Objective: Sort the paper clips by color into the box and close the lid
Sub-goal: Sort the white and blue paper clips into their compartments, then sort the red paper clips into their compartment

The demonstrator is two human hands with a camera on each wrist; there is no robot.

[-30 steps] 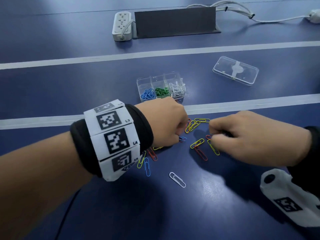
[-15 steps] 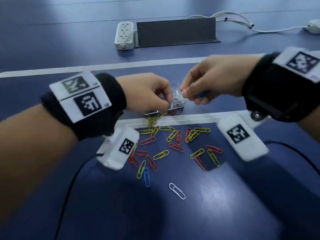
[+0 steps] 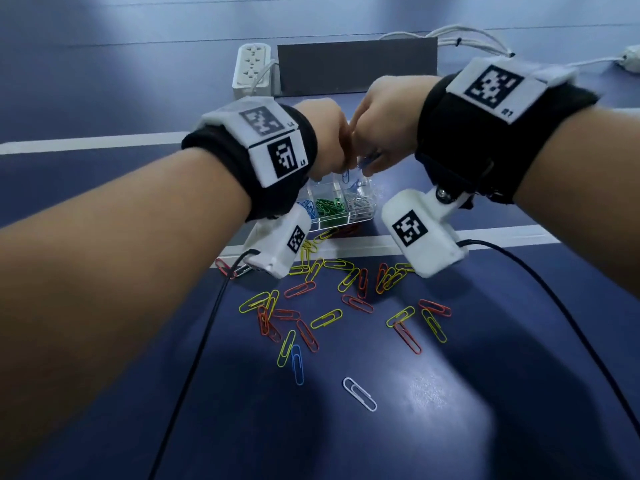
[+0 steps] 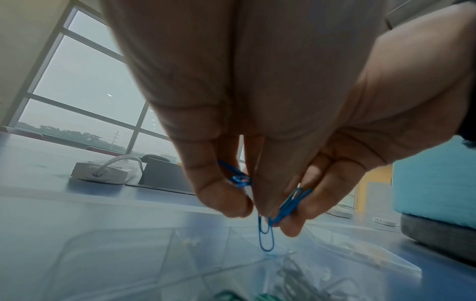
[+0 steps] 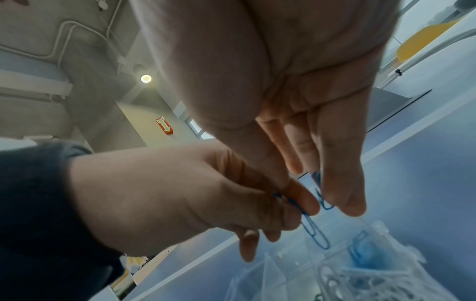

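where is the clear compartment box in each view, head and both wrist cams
Head: the clear box sits mid-frame on the table, right below the two hands, with blue, green and white clips inside.
Left wrist: the box fills the bottom, blurred, under the fingers.
Right wrist: the box lies at the bottom right.
Shared landmark: the hanging blue paper clip pinched above the box.

Bare forearms with black wristbands and white tagged camera units

Each wristband (image 3: pixel 277 174) carries white plates printed with black square codes; a white camera housing (image 3: pixel 420 233) hangs beneath each wrist on a screwed bracket, trailing a black cable (image 3: pixel 554 296).
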